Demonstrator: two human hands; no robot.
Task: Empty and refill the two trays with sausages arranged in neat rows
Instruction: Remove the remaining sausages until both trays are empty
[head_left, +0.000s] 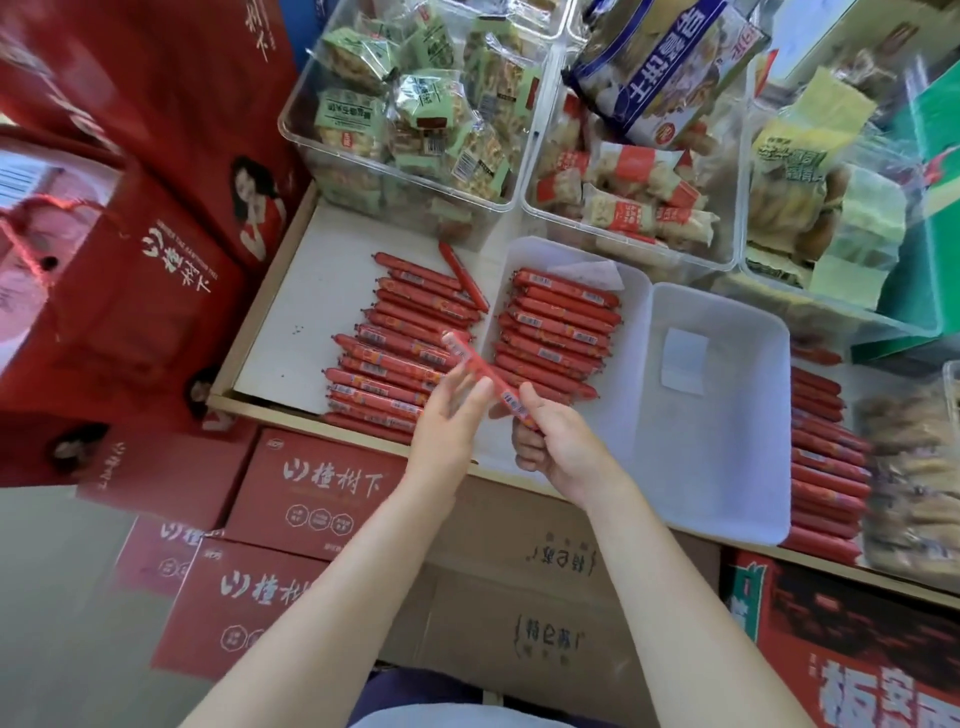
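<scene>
Right hand (558, 441) grip on sausage (483, 371)

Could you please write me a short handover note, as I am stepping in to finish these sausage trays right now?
Hands: the right hand grips one sausage at its near end; the left hand is open, fingertips against it.
Things: the left tray holds a neat row of sausages along its left side. The right tray holds only a paper slip. One loose pile of sausages lies on the white shelf board left of the trays, another stack right of them.
Done: both trays look emptied; the first row is started.
Left: fill the left tray, then the right tray.
</scene>
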